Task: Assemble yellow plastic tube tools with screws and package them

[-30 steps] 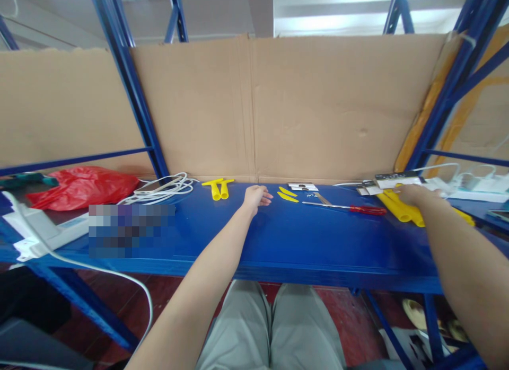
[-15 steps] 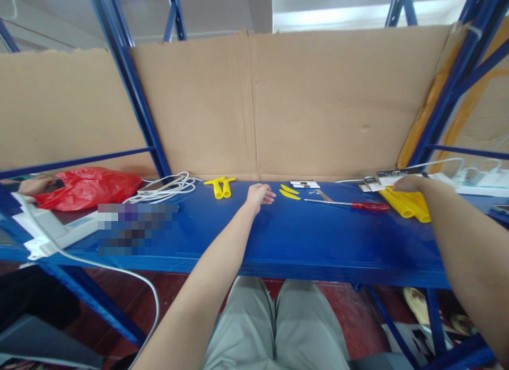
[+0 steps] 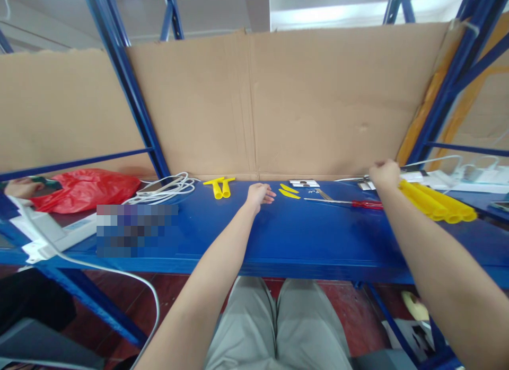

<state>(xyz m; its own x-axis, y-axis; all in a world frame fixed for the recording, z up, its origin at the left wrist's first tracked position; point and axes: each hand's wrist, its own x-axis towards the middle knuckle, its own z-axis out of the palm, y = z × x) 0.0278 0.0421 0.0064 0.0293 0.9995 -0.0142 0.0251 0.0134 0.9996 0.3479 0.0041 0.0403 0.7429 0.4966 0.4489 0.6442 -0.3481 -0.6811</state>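
Observation:
My left hand [image 3: 260, 196] rests on the blue tabletop, fingers half curled and slightly apart, with nothing visible in them. Just right of it lie two thin curved yellow pieces [image 3: 289, 191]. My right hand [image 3: 385, 175] is closed at the back right, its fingertips turned away and hidden, so what it holds cannot be made out. Beside that wrist are several yellow tubes [image 3: 439, 203] lying together. The forearm partly covers a screwdriver [image 3: 363, 204] with a red handle. Two yellow T-shaped handles [image 3: 221, 188] stand further left.
A white card [image 3: 304, 183], tiny screws [image 3: 314, 191] and a small metal strip [image 3: 325, 195] lie near the back. On the left are a coiled white cable [image 3: 181, 187], a red plastic bag [image 3: 93, 188] and another person's hand [image 3: 24, 188]. Cardboard [image 3: 191, 105] closes off the back.
My right hand has moved left, off the yellow tubes, and more of them shows on the right. My left hand has stayed in place.

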